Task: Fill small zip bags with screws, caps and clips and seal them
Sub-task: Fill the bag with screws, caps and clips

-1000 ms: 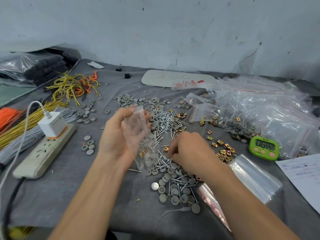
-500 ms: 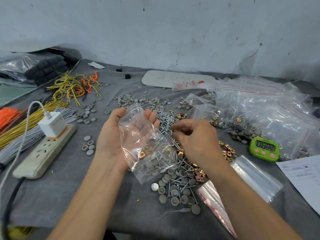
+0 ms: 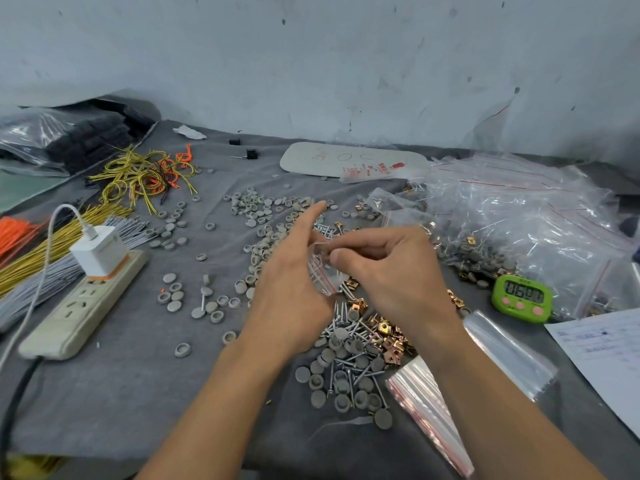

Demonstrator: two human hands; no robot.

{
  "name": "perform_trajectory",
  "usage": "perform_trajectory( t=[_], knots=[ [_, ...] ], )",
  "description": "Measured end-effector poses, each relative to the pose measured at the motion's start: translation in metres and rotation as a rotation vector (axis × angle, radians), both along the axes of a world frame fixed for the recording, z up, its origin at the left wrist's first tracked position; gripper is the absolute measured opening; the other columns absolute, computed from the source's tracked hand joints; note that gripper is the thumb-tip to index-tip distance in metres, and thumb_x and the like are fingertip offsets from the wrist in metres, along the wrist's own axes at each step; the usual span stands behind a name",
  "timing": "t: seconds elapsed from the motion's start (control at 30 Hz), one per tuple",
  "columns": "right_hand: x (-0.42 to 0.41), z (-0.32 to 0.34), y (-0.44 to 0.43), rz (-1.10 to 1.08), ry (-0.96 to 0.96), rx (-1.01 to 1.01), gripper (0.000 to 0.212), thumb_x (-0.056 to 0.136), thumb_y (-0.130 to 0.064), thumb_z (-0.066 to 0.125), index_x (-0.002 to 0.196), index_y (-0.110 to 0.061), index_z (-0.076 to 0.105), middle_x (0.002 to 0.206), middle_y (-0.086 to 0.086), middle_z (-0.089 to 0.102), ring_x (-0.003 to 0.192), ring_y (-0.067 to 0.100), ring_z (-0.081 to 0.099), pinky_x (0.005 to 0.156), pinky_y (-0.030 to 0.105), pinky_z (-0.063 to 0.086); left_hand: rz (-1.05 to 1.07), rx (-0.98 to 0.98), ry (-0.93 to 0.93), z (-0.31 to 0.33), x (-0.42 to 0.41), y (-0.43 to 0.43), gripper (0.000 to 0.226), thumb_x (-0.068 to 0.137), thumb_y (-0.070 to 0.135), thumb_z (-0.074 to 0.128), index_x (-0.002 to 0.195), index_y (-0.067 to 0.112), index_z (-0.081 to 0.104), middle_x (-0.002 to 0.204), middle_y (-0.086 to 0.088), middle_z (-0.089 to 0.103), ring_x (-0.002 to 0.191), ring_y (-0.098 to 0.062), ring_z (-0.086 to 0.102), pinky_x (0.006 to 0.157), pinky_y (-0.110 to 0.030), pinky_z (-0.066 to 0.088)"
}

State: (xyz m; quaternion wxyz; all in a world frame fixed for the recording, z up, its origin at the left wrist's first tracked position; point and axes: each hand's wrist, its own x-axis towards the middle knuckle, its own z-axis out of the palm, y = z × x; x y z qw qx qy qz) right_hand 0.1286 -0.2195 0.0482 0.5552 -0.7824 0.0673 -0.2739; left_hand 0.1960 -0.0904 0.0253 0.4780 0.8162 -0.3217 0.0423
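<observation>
**A:** What a crowded surface that was: grey cloth running right up to a scuffed, pale wall. On the left sat a power strip with a white charger plugged in, and yellow wires lay tangled behind it.

**B:** And on the right there was a heap of filled bags, with a green timer just in front and a printed sheet at the edge.

**A:** Where was the action?

**B:** Dead centre! The small zip bag was up off the cloth between the two hands. Below it lay the loose screws, grey caps and gold clips.

**A:** The right hand?

**B:** It was curled, with thumb and forefinger pinching the bag's top edge.

**A:** And the left hand?

**B:** Its fingers were nearly straight and the forefinger pointed away. The bag lay against its palm side, and its thumb could not be made out.

**A:** Any spares?

**B:** A stack of empty bags lay flat under the right forearm, just beside the pile.
</observation>
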Motion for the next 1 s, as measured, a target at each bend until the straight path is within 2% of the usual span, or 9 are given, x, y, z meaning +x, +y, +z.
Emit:
perform_trajectory(
  t=[0.23, 0.3, 0.47, 0.6, 0.7, 0.77, 0.83, 0.9, 1.0],
  knots=[
    [0.002, 0.001, -0.009, 0.031, 0.076, -0.072, 0.030, 0.089, 0.004, 0.068, 0.090, -0.021, 0.084, 0.081, -0.011, 0.079, 0.080, 0.004, 0.075, 0.074, 0.020, 0.060, -0.035, -0.034, 0.060, 0.002, -0.002, 0.002, 0.101, 0.065, 0.021, 0.069, 0.148, 0.058, 0.025, 0.114, 0.022, 0.062, 0.100, -0.004, 0.065, 0.084, -0.036, 0.057],
    [0.002, 0.001, -0.008, 0.042, 0.168, -0.205, 0.033, 0.089, 0.001, 0.068, 0.084, -0.027, 0.084, 0.076, -0.014, 0.077, 0.068, 0.006, 0.070, 0.067, 0.026, 0.058, -0.082, 0.006, 0.048, 0.000, 0.000, 0.000, 0.102, 0.070, 0.010, 0.071, 0.149, 0.056, 0.024, 0.109, 0.024, 0.064, 0.096, 0.000, 0.065, 0.083, -0.029, 0.054],
    [0.003, -0.006, -0.003, 0.076, 0.346, -0.512, 0.018, 0.085, -0.016, 0.071, 0.089, -0.030, 0.080, 0.083, -0.013, 0.076, 0.076, 0.004, 0.069, 0.075, 0.031, 0.056, -0.167, 0.171, -0.003, -0.009, -0.004, -0.008, 0.109, 0.070, 0.008, 0.070, 0.150, 0.060, 0.017, 0.118, 0.018, 0.065, 0.102, -0.005, 0.065, 0.087, -0.032, 0.054],
    [0.001, -0.005, -0.011, 0.189, 0.298, -0.349, 0.037, 0.084, -0.026, 0.080, 0.119, -0.038, 0.075, 0.102, -0.024, 0.076, 0.102, -0.006, 0.068, 0.093, 0.031, 0.055, -0.143, 0.159, 0.010, -0.010, 0.009, -0.002, 0.104, 0.066, 0.011, 0.075, 0.146, 0.058, 0.028, 0.116, 0.022, 0.063, 0.098, 0.002, 0.063, 0.082, -0.022, 0.051],
    [-0.005, -0.001, -0.015, 0.331, 0.334, -0.424, 0.053, 0.085, -0.016, 0.081, 0.130, -0.041, 0.068, 0.087, -0.028, 0.073, 0.082, -0.008, 0.067, 0.078, 0.020, 0.055, -0.099, 0.149, -0.030, -0.010, 0.010, 0.001, 0.084, 0.065, 0.011, 0.081, 0.127, 0.055, 0.046, 0.111, 0.024, 0.063, 0.099, 0.003, 0.061, 0.081, -0.022, 0.051],
    [-0.009, 0.003, -0.018, 0.340, 0.337, -0.375, 0.046, 0.085, -0.012, 0.081, 0.123, -0.037, 0.074, 0.104, -0.017, 0.077, 0.095, 0.008, 0.074, 0.089, 0.039, 0.060, -0.025, 0.121, -0.072, -0.012, 0.008, 0.000, 0.061, 0.066, 0.019, 0.086, 0.107, 0.049, 0.053, 0.098, 0.022, 0.063, 0.090, 0.003, 0.059, 0.071, -0.023, 0.047],
    [-0.012, 0.005, -0.025, 0.205, 0.282, -0.160, 0.032, 0.086, -0.005, 0.076, 0.102, -0.033, 0.082, 0.098, -0.006, 0.080, 0.087, 0.033, 0.075, 0.080, 0.057, 0.061, 0.070, 0.081, -0.092, -0.014, 0.011, 0.001, 0.047, 0.068, 0.025, 0.087, 0.094, 0.042, 0.052, 0.090, 0.018, 0.060, 0.082, 0.001, 0.055, 0.063, -0.023, 0.041],
    [-0.015, 0.003, -0.039, -0.095, 0.248, -0.029, 0.035, 0.087, 0.000, 0.073, 0.081, -0.033, 0.083, 0.087, -0.010, 0.079, 0.078, 0.020, 0.077, 0.072, 0.044, 0.061, 0.189, 0.077, -0.118, -0.016, 0.019, 0.004, 0.049, 0.069, 0.010, 0.082, 0.091, 0.038, 0.048, 0.089, 0.017, 0.056, 0.084, -0.006, 0.053, 0.065, -0.027, 0.040],
    [-0.020, -0.011, -0.065, -0.339, 0.449, -0.349, 0.045, 0.087, -0.002, 0.071, 0.062, -0.039, 0.075, 0.083, -0.019, 0.077, 0.073, 0.003, 0.072, 0.067, 0.021, 0.055, 0.330, 0.193, -0.275, -0.021, 0.030, 0.009, 0.065, 0.063, -0.006, 0.071, 0.104, 0.036, 0.045, 0.094, 0.018, 0.046, 0.086, -0.008, 0.036, 0.072, -0.031, 0.034]
  ],
)
